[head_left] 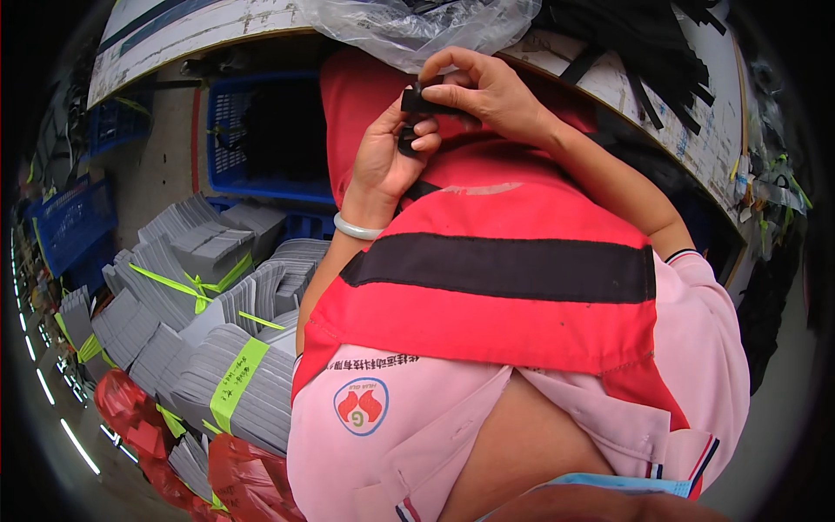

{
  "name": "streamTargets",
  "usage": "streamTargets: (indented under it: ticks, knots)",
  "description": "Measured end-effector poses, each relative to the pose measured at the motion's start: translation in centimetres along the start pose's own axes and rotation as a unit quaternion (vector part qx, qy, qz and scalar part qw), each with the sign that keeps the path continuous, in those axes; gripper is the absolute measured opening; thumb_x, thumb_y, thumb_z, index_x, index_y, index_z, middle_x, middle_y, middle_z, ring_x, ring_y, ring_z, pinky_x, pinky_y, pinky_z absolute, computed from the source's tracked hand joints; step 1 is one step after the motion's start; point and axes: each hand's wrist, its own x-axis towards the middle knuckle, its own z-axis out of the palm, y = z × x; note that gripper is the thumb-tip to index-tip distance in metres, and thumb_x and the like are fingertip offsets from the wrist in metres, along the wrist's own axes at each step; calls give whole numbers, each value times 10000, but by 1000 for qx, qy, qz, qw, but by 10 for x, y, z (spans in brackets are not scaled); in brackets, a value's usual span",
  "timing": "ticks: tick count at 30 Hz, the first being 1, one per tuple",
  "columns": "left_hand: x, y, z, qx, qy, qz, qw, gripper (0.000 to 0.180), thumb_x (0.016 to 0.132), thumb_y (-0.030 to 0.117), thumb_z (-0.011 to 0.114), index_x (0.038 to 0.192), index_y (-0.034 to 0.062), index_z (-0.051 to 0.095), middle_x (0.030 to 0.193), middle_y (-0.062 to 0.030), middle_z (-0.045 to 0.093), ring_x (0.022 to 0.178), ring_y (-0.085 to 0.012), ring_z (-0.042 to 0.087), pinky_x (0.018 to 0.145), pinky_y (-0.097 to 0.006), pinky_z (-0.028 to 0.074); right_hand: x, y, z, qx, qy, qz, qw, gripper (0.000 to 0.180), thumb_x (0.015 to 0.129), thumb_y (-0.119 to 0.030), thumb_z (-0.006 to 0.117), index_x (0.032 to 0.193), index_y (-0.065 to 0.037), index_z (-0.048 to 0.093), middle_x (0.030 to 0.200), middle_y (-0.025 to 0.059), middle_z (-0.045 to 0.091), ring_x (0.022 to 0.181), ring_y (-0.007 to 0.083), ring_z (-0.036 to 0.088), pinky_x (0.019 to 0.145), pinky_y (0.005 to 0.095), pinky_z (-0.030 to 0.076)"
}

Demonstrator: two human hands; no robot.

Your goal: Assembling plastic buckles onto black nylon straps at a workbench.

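Note:
Over my lap, close to the table edge, both hands meet at a small black strap-like piece (419, 102). My left hand (383, 161) is closed, its fingers curled round the lower part of the piece. Thumb and fingers of my right hand (491, 96) pinch its upper end. The exact kind of the piece is hard to make out, as the fingers cover much of it. A red apron (487, 213) with a black band lies under my hands. Just beyond them, a clear plastic bag (417, 35) hangs over the edge.
Black strips (644, 52) lie heaped on the worn white table (713, 152) at the right. On the left stand a blue crate (211, 130) with dark contents and grey sheet stacks (196, 370) tied with yellow-green bands. Red plastic bags (248, 478) sit at lower left.

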Motion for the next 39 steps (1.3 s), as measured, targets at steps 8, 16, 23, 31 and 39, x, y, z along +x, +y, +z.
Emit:
streamTargets:
  ticks: [8, 16, 23, 31, 39]
  knots:
    - [-2, -7, 20, 264, 99, 164, 945, 213, 957, 190, 579, 1037, 1, 635, 733, -52, 612, 581, -113, 558, 507, -224, 459, 9, 15, -5, 63, -62, -45, 995, 194, 941, -74, 583, 1127, -27, 612, 825, 25, 612, 719, 94, 603, 685, 195, 483]
    - [-6, -3, 32, 425, 121, 296, 847, 238, 911, 121, 648, 1064, -60, 652, 739, -86, 655, 537, -125, 581, 442, -214, 431, -16, -26, 3, 18, 70, -151, 986, 140, 889, -123, 673, 991, -29, 693, 796, -26, 630, 635, 33, 537, 572, 184, 440]
    - [-9, -12, 30, 512, 135, 344, 776, 193, 885, 86, 677, 1037, -33, 689, 780, -56, 665, 549, -82, 571, 432, -202, 427, -5, -14, 6, -120, 88, -6, 989, 203, 900, -119, 650, 1066, -26, 580, 693, 1, 583, 606, 41, 549, 518, 188, 414]
    - [-12, 1, 20, 556, 114, 387, 727, 141, 872, 53, 681, 1004, 19, 720, 725, 18, 618, 548, -23, 515, 455, -165, 376, 1, -11, 9, 72, 54, 45, 995, 247, 954, -184, 579, 1092, 20, 582, 754, 12, 579, 653, 74, 595, 551, 205, 503]
    - [-51, 17, 35, 599, 78, 282, 745, 122, 875, -16, 635, 978, -25, 700, 749, -3, 623, 557, -37, 501, 488, -174, 364, 3, -2, -8, 108, -6, 87, 990, 242, 935, -250, 608, 900, -12, 630, 649, -25, 535, 492, 44, 492, 450, 191, 406]
